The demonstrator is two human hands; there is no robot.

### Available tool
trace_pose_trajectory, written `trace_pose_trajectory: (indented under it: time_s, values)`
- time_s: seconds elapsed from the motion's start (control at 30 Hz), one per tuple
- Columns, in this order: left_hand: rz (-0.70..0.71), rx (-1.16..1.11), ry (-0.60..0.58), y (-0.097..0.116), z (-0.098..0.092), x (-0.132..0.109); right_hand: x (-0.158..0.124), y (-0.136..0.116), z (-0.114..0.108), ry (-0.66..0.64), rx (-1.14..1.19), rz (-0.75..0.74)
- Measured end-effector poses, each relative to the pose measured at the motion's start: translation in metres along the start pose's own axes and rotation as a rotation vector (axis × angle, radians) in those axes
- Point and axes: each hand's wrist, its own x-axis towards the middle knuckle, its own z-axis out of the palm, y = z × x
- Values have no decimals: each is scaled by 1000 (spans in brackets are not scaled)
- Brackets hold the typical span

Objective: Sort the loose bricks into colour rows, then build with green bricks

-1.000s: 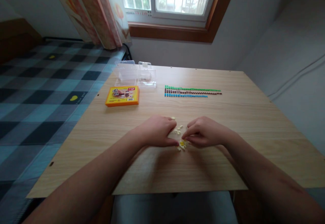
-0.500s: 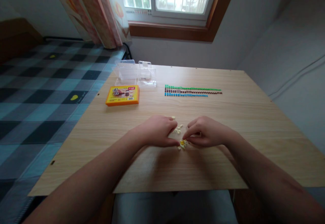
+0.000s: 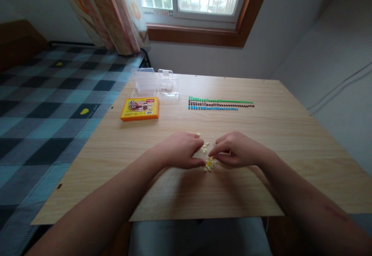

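Both hands rest on the wooden table (image 3: 279,140) around a small heap of pale yellow and cream pieces (image 3: 207,158). My left hand (image 3: 180,149) is curled, its thumb and fingertips pressed together at the heap's left edge. My right hand (image 3: 235,150) is curled too, with its fingers pinched at the heap's right side. What either pinch holds is too small to make out. Farther back lie three neat rows of tiny pieces: green (image 3: 221,101), brown (image 3: 223,105) and blue (image 3: 212,109).
An orange flat box (image 3: 140,109) lies at the back left of the table, with a clear plastic case (image 3: 155,83) behind it. A bed with a blue checked cover (image 3: 43,101) stands to the left. A window and curtain are behind the table.
My right hand has shifted slightly up and left over the heap. My left hand has barely moved.
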Motion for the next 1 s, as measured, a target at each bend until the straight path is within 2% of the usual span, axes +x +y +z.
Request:
trace_pose_trajectory:
  time_s: [0.2,0.43,0.6,0.8,1.0]
  values:
    - [1,-4,-7,2,3,3,1,0,1,-31,-25,-11]
    - [12,-119,-4,-9,-2,0,1,3,2,33,-90,67]
    - [-13,-190,-15,-16,-2,-1,2,-2,3,-3,-2,-34]
    - [15,-66,21,-8,3,0,3,-3,7,-36,12,-53]
    - [-17,-1,2,1,4,3,3,-2,10,-43,1,-42]
